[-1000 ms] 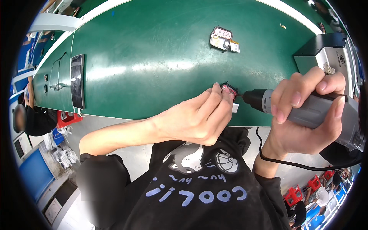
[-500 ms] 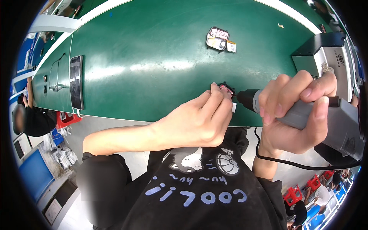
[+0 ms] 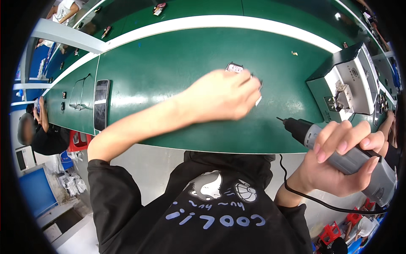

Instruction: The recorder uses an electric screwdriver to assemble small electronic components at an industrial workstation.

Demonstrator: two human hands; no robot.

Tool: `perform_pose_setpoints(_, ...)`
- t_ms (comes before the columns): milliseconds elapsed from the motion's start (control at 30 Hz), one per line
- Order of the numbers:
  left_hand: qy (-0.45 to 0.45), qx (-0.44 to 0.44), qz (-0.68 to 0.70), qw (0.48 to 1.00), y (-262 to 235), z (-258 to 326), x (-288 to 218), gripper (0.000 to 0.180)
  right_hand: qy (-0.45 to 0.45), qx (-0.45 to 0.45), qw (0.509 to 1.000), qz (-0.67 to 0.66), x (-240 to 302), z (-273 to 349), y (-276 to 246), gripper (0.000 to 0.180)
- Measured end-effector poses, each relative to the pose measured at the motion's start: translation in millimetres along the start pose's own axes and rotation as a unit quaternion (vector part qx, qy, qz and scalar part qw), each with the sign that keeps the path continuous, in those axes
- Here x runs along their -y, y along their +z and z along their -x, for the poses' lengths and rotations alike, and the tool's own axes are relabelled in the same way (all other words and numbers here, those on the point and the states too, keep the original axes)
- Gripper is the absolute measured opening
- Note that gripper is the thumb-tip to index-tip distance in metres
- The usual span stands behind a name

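Observation:
My left hand (image 3: 226, 95) reaches forward over the green table, fingers curled down around a small black device that they mostly hide. A white tab (image 3: 258, 100) of it shows below the fingertips. Just beyond the knuckles lies a small open black case (image 3: 234, 67) with a light inner panel, partly covered by the hand. My right hand (image 3: 340, 158) is closed around a grey electric screwdriver (image 3: 312, 134). Its thin bit points left over the table's near right part, apart from the device.
A grey and black box machine (image 3: 344, 84) with a metal fixture stands on the right. At the left lie a phone (image 3: 101, 105) and a wire frame (image 3: 79, 93). The screwdriver's black cable (image 3: 313, 202) loops below the table edge. Another person (image 3: 46, 131) sits far left.
My left hand has moved forward with the small device, from the near edge to the open case. My right hand has drawn the screwdriver back, down and right, away from the device.

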State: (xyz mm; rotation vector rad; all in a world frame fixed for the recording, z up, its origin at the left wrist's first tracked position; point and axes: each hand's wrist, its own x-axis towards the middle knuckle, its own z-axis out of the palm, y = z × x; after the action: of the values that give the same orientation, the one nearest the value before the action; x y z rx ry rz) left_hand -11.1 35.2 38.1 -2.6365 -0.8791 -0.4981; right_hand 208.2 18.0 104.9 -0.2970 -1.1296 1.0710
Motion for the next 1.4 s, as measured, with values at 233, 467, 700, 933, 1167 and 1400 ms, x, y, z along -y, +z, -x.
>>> perform_pose_setpoints(233, -0.219, -0.108, 0.077, 0.967, 46.1, -42.1, 143.0, 0.029, -0.009, 0.004, 1.000, 0.013, 23.8, -22.8, -32.1, 0.023)
perform_pose_setpoints(467, -0.233, 0.088, 0.209, 0.946, -17.1, -9.1, 48.8, 0.032, -0.047, -0.027, 0.995, 0.078, 58.9, -63.8, -83.6, 0.025)
perform_pose_setpoints(700, -0.191, 0.121, 0.242, 0.944, -24.3, 21.9, 14.3, 0.033, 0.002, -0.090, 0.984, 0.154, 51.6, -96.7, -89.7, 0.029)
perform_pose_setpoints(933, -0.141, 0.099, 0.175, 0.969, -15.3, 10.5, -4.4, 0.039, 0.014, -0.108, 0.971, 0.214, 22.3, -95.8, -78.3, 0.023)
perform_pose_setpoints(1167, -0.119, 0.029, 0.150, 0.981, 3.9, 6.0, -20.5, 0.038, 0.000, -0.121, 0.974, 0.191, 15.3, -94.5, -73.7, 0.019)
perform_pose_setpoints(1400, -0.058, -0.017, 0.028, 0.998, 12.7, 6.5, -26.8, 0.028, -0.011, -0.145, 0.971, 0.191, 12.4, -96.6, -71.9, 0.021)
